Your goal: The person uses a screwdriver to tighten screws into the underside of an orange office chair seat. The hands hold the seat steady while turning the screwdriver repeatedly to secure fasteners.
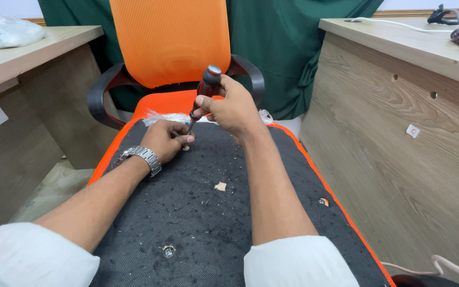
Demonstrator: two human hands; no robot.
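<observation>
From the head view, a screwdriver (pixel 202 95) was seen held upright, slightly tilted, in the right hand (pixel 232 109), whose fingers were wrapped tight round the dark red-and-black handle, the metal cap left bare at the top. The shaft ran down to a point near the far edge of the black underside of a seat (pixel 203 202), where the tip was hidden behind the left hand (pixel 164 139). That hand was curled shut beside the shaft, its fingertips pressed at the tip; whether a screw was pinched there could not be told. A metal watch (pixel 142 158) was worn on the left wrist. The seat was laid upside down, its orange rim showing along both side edges, with its far edge just in front of an orange chair (pixel 168 48). Screws (pixel 168 251) were seen set in the panel near the near edge and near the right edge, and a pale chip (pixel 220 186) lay at the middle among scattered crumbs. Wooden desks (pixel 399 133) stood at either side. The screwdriver was judged light and stiff, its handle grippy and best taken round the thick middle; the thin shaft was judged likely to slip off a screw head unless steadied low down.
</observation>
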